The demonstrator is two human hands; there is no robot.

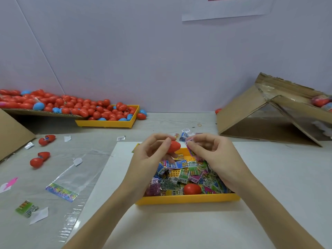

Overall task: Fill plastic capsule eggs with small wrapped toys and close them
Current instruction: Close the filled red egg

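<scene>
My left hand holds a red capsule egg between thumb and fingers above the yellow tray. My right hand pinches a small pink wrapped toy right beside the egg's tip. The tray is full of several wrapped toys in blue, green and purple wrappers. One more red egg lies among them near the tray's front wall.
A second yellow tray and a cardboard sheet at the back left hold several red and blue eggs. Two open red eggs lie on the left. A cardboard ramp stands at the right. Loose wrappers and a plastic bag lie left.
</scene>
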